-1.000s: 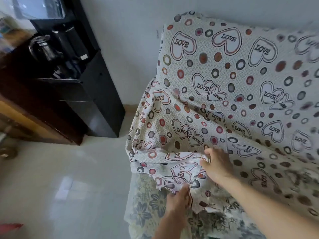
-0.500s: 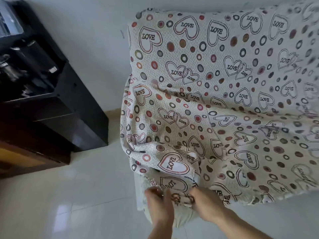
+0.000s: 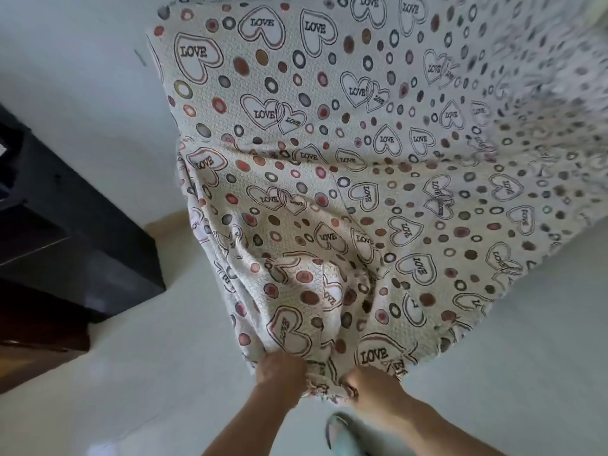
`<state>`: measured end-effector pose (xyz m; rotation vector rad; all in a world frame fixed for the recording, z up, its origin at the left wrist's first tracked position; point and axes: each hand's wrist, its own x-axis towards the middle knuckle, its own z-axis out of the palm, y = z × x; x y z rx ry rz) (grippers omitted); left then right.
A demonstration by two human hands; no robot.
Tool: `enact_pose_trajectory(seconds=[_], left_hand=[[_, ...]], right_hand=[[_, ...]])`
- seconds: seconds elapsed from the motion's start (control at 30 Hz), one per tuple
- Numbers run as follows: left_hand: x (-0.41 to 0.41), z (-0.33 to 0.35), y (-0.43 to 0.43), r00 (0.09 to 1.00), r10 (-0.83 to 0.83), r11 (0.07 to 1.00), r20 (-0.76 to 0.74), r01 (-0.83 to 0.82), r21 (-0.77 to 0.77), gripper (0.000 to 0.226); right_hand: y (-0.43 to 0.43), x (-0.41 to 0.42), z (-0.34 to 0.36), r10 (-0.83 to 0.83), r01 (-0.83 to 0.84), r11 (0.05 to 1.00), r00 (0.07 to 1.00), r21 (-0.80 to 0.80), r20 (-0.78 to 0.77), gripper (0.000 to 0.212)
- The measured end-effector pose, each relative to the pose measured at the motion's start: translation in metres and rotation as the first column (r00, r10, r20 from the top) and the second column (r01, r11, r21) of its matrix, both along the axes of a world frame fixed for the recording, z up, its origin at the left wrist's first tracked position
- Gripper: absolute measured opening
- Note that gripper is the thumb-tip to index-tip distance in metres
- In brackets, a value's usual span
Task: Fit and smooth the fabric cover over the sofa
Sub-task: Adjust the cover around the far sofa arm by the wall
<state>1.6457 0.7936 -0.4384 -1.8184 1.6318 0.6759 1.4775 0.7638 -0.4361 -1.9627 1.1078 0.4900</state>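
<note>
Pale glossy floor tiles (image 3: 158,373) and a plain white wall (image 3: 82,70) surround the sofa end where I stand. The fabric cover (image 3: 329,166), cream with LOVE hearts and coloured rings, lies over the sofa's back, seat and arm. Its lower edge hangs towards me, gathered into deep folds. My left hand (image 3: 279,368) grips the hem with curled fingers. My right hand (image 3: 365,386), just beside it, clutches the same bunched edge, with a short wad of cloth between the two.

A second ago my hands were higher on the arm and floral upholstery showed below the hem. Now the cover reaches lower and none of that upholstery shows. The two hands have also closed in on each other at the hem.

The sofa itself is wholly hidden under the cloth. My fingertips are buried in the folds. The cover's far right side is blurred. To the left, the black cabinet (image 3: 82,245) is cut off by the edge. Something pale blue (image 3: 342,434) near my right forearm is too cropped to name.
</note>
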Motion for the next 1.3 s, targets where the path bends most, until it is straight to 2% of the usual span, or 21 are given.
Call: enact_pose_trajectory(seconds=[0.13, 0.3, 0.33, 0.4, 0.47, 0.5, 0.53, 0.6, 0.63, 0.7, 0.73, 0.77, 0.83, 0.87, 0.9, 0.97, 1.0, 1.07, 1.13, 1.2, 1.3], left_hand=[[0.014, -0.008, 0.022, 0.997, 0.069, 0.996, -0.030, -0.067, 0.054, 0.037], [0.025, -0.028, 0.044, 0.989, 0.099, 0.991, -0.107, -0.089, 0.101, 0.034], [0.027, -0.034, 0.049, 0.986, 0.100, 0.988, -0.134, -0.082, 0.132, 0.038], [0.033, -0.047, 0.060, 0.987, 0.025, 0.976, -0.160, 0.011, 0.218, 0.065], [0.039, -0.061, 0.069, 0.979, -0.085, 0.946, -0.183, 0.137, 0.292, 0.096], [0.044, -0.068, 0.071, 0.978, -0.092, 0.926, -0.189, 0.154, 0.345, 0.100], [0.049, -0.073, 0.073, 0.980, -0.068, 0.901, -0.188, 0.141, 0.410, 0.097], [0.062, -0.080, 0.073, 0.981, 0.049, 0.863, -0.188, 0.053, 0.502, 0.079], [0.070, -0.086, 0.071, 0.962, 0.154, 0.882, -0.224, -0.032, 0.469, 0.067], [0.076, -0.091, 0.065, 0.835, 0.391, 0.920, -0.386, -0.341, 0.196, 0.039], [0.078, -0.092, 0.058, 0.788, 0.421, 0.883, -0.450, -0.468, 0.006, 0.028], [0.080, -0.092, 0.049, 0.796, 0.352, 0.836, -0.493, -0.504, -0.217, 0.024], [0.086, -0.090, 0.026, 0.888, 0.096, 0.692, -0.449, -0.384, -0.611, 0.045], [0.092, -0.092, 0.015, 0.926, -0.006, 0.650, -0.378, -0.283, -0.706, 0.055], [0.098, -0.091, 0.002, 0.952, -0.078, 0.678, -0.296, -0.167, -0.716, 0.059], [0.108, -0.087, -0.022, 0.973, -0.170, 0.787, -0.154, 0.040, -0.615, 0.051], [0.114, -0.087, -0.029, 0.970, -0.202, 0.846, -0.137, 0.102, -0.524, 0.044], [0.126, -0.087, -0.035, 0.948, -0.287, 0.888, -0.139, 0.208, -0.410, 0.035], [0.139, -0.083, -0.028, 0.918, -0.331, 0.925, -0.216, 0.271, -0.268, 0.033], [0.159, -0.077, -0.018, 0.911, -0.231, 0.972, -0.342, 0.227, -0.052, 0.034], [0.183, -0.057, -0.021, 0.876, -0.128, 0.978, -0.465, 0.188, 0.085, 0.022]], right_hand=[[0.025, 0.013, -0.016, -0.066, 0.067, 0.997, 0.997, 0.033, -0.037, 0.022], [0.050, 0.020, -0.045, -0.101, 0.110, 0.990, 0.989, 0.091, -0.106, 0.036], [0.055, 0.021, -0.051, -0.104, 0.117, 0.986, 0.988, 0.118, -0.112, 0.037], [0.064, 0.025, -0.056, -0.048, 0.068, 0.978, 0.993, 0.195, -0.105, 0.030], [0.065, 0.033, -0.055, -0.019, 0.039, 0.959, 0.997, 0.279, -0.073, 0.008], [0.061, 0.040, -0.056, -0.057, 0.073, 0.952, 0.996, 0.297, -0.064, 0.013], [0.055, 0.045, -0.059, -0.128, 0.133, 0.946, 0.991, 0.296, -0.037, 0.023], [0.040, 0.056, -0.070, -0.262, 0.257, 0.935, 0.965, 0.244, -0.016, 0.019], [0.030, 0.063, -0.072, -0.332, 0.327, 0.923, 0.943, 0.201, -0.009, 0.019], [0.011, 0.070, -0.077, -0.502, 0.501, 0.864, 0.864, 0.055, 0.029, 0.017], [0.003, 0.073, -0.078, -0.566, 0.568, 0.822, 0.822, -0.037, 0.056, 0.012], [-0.003, 0.078, -0.076, -0.589, 0.594, 0.793, 0.804, -0.133, 0.081, 0.011], [-0.011, 0.088, -0.080, -0.539, 0.550, 0.801, 0.834, -0.238, 0.114, 0.037], [-0.014, 0.098, -0.082, -0.502, 0.512, 0.824, 0.858, -0.243, 0.109, 0.049], [-0.017, 0.108, -0.083, -0.459, 0.463, 0.851, 0.885, -0.247, 0.079, 0.054], [-0.023, 0.126, -0.083, -0.358, 0.332, 0.893, 0.933, -0.304, -0.033, 0.044], [-0.024, 0.135, -0.080, -0.302, 0.248, 0.902, 0.947, -0.352, -0.108, 0.033], [-0.022, 0.149, -0.072, -0.196, 0.105, 0.925, 0.955, -0.364, -0.224, 0.019], [-0.014, 0.159, -0.067, -0.082, 0.020, 0.978, 0.952, -0.208, -0.294, 0.016], [-0.004, 0.170, -0.061, -0.026, 0.018, 0.999, 0.952, -0.030, -0.304, 0.015], [-0.002, 0.191, -0.045, -0.068, 0.081, 0.996, 0.944, 0.027, -0.324, 0.021]])
